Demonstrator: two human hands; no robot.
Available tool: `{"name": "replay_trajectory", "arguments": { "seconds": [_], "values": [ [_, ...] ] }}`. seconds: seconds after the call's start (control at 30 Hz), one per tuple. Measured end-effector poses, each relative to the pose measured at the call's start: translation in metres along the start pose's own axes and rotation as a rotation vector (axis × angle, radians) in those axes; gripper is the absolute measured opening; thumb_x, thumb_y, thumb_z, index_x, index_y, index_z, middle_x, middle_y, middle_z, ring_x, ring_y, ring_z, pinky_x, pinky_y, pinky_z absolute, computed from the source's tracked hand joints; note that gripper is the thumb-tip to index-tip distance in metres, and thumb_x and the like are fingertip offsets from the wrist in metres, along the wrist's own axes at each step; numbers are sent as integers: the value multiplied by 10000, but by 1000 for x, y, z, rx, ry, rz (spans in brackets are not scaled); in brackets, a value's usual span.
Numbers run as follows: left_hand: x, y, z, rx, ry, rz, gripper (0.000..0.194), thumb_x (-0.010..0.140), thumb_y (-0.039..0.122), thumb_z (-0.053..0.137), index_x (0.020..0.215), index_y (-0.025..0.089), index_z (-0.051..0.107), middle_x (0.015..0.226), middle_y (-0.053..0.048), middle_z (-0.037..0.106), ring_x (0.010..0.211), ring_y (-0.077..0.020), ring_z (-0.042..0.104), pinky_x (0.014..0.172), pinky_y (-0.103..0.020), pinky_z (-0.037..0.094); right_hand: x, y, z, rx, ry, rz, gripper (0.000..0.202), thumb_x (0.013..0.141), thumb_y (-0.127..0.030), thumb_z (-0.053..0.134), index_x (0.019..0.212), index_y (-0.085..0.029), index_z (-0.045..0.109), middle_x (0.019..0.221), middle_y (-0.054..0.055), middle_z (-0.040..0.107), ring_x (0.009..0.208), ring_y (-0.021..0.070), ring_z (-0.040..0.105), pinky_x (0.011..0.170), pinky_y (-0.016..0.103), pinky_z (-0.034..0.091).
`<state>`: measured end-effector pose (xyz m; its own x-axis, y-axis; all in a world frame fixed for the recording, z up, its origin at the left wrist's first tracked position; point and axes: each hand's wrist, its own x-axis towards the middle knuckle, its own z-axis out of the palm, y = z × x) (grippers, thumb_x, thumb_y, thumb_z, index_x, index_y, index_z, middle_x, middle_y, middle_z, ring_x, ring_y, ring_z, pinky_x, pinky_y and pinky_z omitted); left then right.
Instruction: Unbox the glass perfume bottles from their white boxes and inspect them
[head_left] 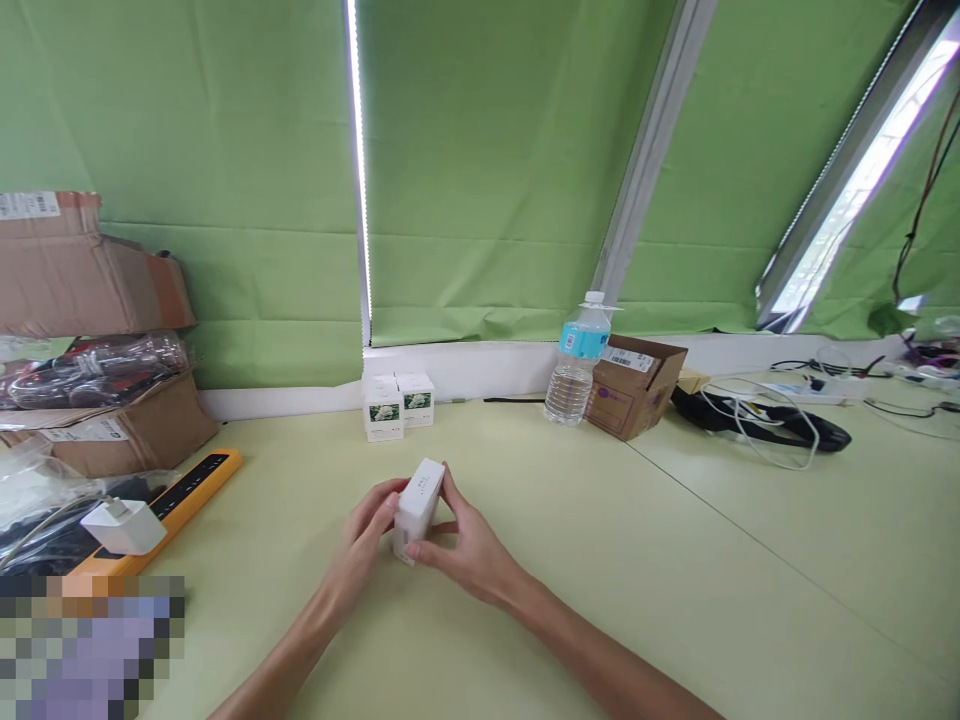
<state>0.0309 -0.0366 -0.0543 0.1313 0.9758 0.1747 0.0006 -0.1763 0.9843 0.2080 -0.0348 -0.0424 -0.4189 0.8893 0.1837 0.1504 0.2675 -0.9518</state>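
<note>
A small white box (418, 505) with fine dark print on its narrow top face is held between my two hands, over the near middle of the table. My left hand (365, 528) grips its left side, thumb against the box. On the other side, my right hand (469, 545) has its thumb at the lower near edge and its fingers around the far right edge. Beyond my hands, two white boxes with pictures of white flowers on green stand side by side near the wall, the left box (384, 412) slightly in front of the right box (417, 400).
An orange power strip (191, 490) with a white charger (124, 526) lies left, below stacked cardboard boxes (90, 280). A water bottle (576, 365) stands beside an open brown carton (634, 390) at the back. A black strap-like object (765, 420) and cables lie right. Something pixelated covers the lower left.
</note>
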Motion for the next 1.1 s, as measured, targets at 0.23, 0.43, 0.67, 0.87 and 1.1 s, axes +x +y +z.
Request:
{"name": "replay_trajectory", "arguments": {
  "seconds": [0.23, 0.43, 0.67, 0.87, 1.1],
  "values": [
    [4, -11, 1, 94, -60, 50, 457, 834, 476, 608, 1185, 190, 542, 1165, -82, 647, 1061, -246, 608, 888, -351, 499, 1, 3, 2, -184, -38, -24, 314, 801, -303, 640, 1096, -200, 618, 988, 23, 691, 881, 207, 629, 738, 309, 514],
    [7, -14, -9, 205, 42, 112, 386, 818, 417, 652, 1134, 202, 597, 1079, -62, 696, 969, -228, 651, 849, -340, 512, 12, 11, -12, -157, 124, -8, 351, 759, -290, 678, 1087, -190, 606, 1037, 49, 703, 919, 211, 650, 776, 325, 523],
    [5, -15, -7, 218, 57, 58, 389, 827, 444, 621, 1143, 219, 588, 1084, -65, 695, 903, -224, 662, 771, -340, 533, 13, 13, -15, -188, 92, -37, 331, 807, -319, 627, 1118, -211, 590, 1062, 44, 702, 911, 203, 661, 739, 310, 538],
    [6, -23, -8, 224, 69, 35, 448, 839, 462, 580, 1204, 208, 527, 1206, -99, 628, 1011, -226, 631, 859, -344, 504, 21, 23, -32, -345, 133, -37, 377, 809, -356, 603, 1154, -205, 583, 1080, 70, 698, 875, 222, 669, 696, 320, 544],
    [8, -30, -14, 291, 106, -49, 427, 852, 515, 523, 1127, 188, 549, 1021, -94, 668, 967, -229, 628, 862, -341, 472, 59, 59, -82, -417, 344, 34, 402, 781, -368, 619, 1132, -175, 606, 1053, 90, 711, 900, 247, 670, 740, 346, 536]
  ]
}}
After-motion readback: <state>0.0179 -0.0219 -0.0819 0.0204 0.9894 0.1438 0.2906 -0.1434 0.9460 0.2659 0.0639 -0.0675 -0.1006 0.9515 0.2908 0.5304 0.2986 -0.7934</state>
